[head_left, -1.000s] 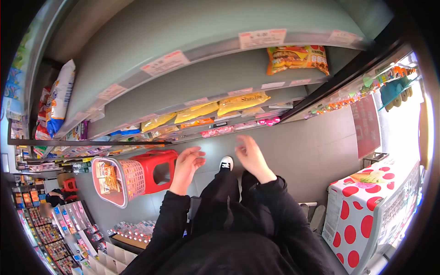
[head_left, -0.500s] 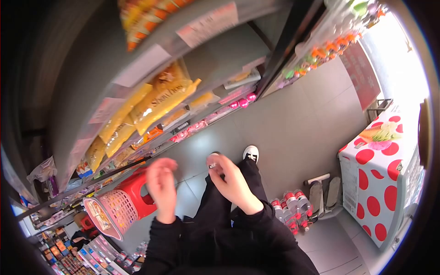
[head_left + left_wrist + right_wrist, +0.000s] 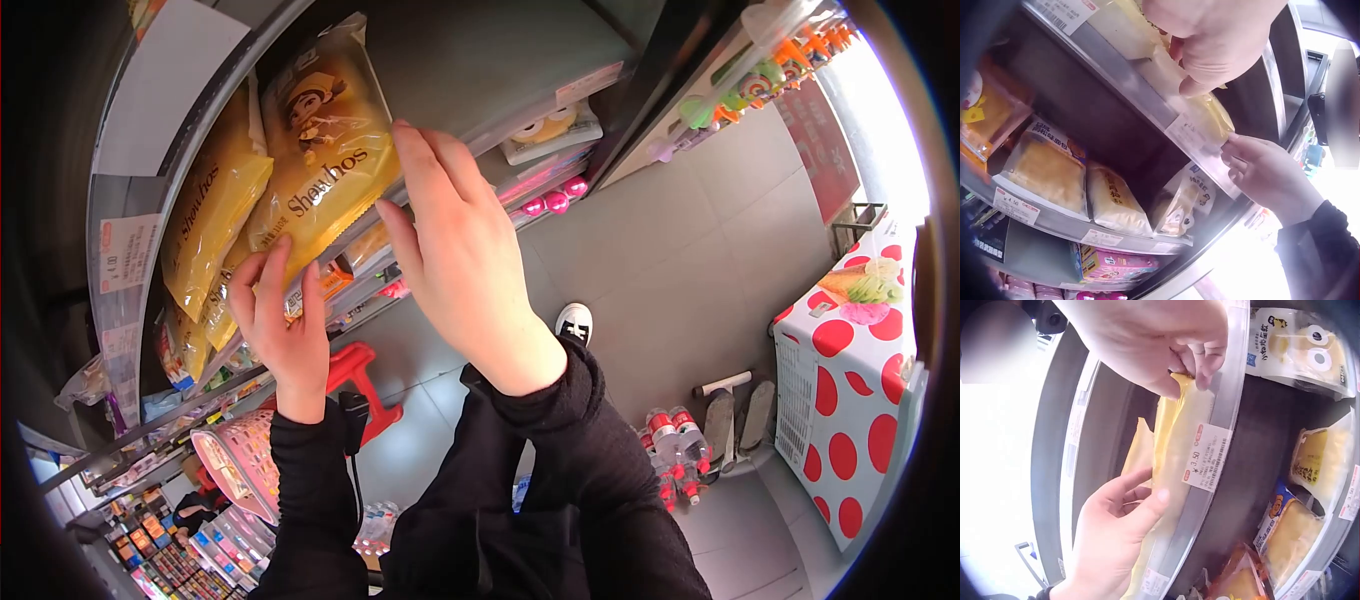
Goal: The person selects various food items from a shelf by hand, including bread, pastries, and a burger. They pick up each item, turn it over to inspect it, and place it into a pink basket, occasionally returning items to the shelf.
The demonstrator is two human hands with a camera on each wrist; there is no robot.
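A yellow snack packet (image 3: 320, 160) stands at the front of a store shelf. My left hand (image 3: 285, 265) holds its lower end, with the thumb on the front face and the fingers behind, as the right wrist view shows (image 3: 1144, 490). My right hand (image 3: 400, 170) pinches the packet's other end (image 3: 1188, 369) just above the shelf rail. In the left wrist view the packet (image 3: 1210, 115) runs between the left hand (image 3: 1179, 56), close to the camera, and the right hand (image 3: 1232, 147) further along the rail.
More yellow packets (image 3: 205, 220) stand to the left on the same shelf, behind a rail with price tags (image 3: 120, 250). Bread packets (image 3: 1047, 169) fill the shelf below. On the floor are a red stool (image 3: 355, 375), a pink basket (image 3: 240, 460), water bottles (image 3: 670, 450) and a polka-dot freezer (image 3: 850, 400).
Both hands rose from waist height to the shelf and took hold of the yellow packet. The view swung closer to the shelf.
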